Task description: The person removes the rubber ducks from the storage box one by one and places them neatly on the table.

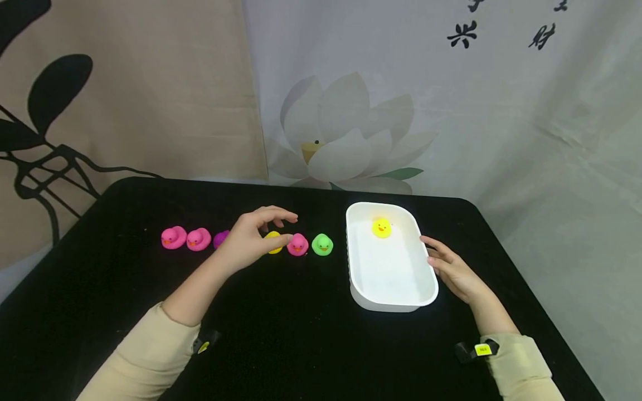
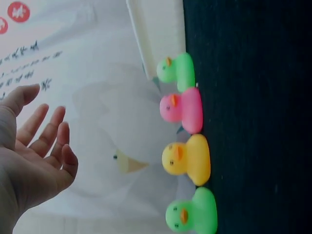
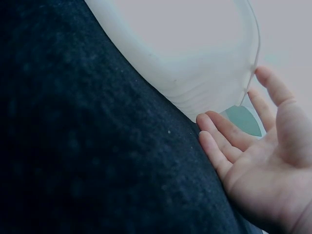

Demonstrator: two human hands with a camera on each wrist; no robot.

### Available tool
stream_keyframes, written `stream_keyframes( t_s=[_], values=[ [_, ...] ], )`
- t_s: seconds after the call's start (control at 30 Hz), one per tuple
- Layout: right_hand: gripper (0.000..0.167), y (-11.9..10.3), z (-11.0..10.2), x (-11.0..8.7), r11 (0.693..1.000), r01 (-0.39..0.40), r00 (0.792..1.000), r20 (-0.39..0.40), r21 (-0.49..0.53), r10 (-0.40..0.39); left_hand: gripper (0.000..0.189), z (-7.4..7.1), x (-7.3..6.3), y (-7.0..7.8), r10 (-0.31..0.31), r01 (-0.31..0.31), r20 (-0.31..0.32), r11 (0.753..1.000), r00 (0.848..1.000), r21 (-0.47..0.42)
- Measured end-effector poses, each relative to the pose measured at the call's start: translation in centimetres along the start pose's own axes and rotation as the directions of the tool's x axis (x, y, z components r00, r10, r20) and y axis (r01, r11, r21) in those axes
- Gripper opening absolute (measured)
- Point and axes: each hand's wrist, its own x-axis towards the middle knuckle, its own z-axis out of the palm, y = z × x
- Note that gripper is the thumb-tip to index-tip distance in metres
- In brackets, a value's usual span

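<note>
My left hand [image 1: 251, 238] hovers over a row of rubber ducks, thumb and fingers spread apart with nothing between them. Near its fingertips are a yellow duck [image 1: 274, 243], a pink duck [image 1: 298, 245] and a green duck [image 1: 322, 245]. The left wrist view shows another green duck [image 2: 197, 213], which the hand hides in the head view. On the right, my right hand [image 1: 453, 273] touches the outer side of a white plastic basin [image 1: 373, 305] with its fingertips. One yellow duck [image 1: 382, 228] sits inside the basin, towards its far end.
Farther left in the row are two pink ducks [image 1: 173, 238] and a partly covered purple duck [image 1: 220, 239]. Everything stands on a black-covered table [image 1: 301, 345]. A printed curtain [image 1: 200, 83] hangs behind the table's far edge.
</note>
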Motion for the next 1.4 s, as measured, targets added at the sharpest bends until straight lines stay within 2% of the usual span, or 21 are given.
stream_keyframes(
  t_s=[0.33,0.47,0.8,1.1,1.4],
  values=[
    [0.055,0.0,0.0,0.0,0.999,0.016,1.0,0.013,0.032,-0.017,0.035,3.2,0.9,0.2,-0.006,0.01,0.097,0.999,0.995,-0.034],
    [0.055,0.0,0.0,0.0,0.999,0.016,1.0,0.012,0.027,-0.017,0.035,4.3,1.6,0.1,-0.011,0.013,0.093,1.0,0.996,-0.021],
    [0.056,0.0,0.0,0.0,1.0,0.014,1.0,0.004,0.016,-0.014,0.031,6.8,3.8,0.2,-0.028,0.021,0.084,0.997,0.996,0.079],
    [0.055,0.0,-0.1,0.0,1.0,0.013,1.0,0.009,0.024,-0.013,0.036,8.7,5.6,0.5,-0.07,0.06,0.107,0.994,0.992,0.097],
    [0.056,0.0,0.0,0.0,1.0,0.003,1.0,0.007,0.005,-0.003,0.038,10.5,7.4,0.1,-0.101,0.085,0.131,0.989,0.986,0.124]
  ],
)
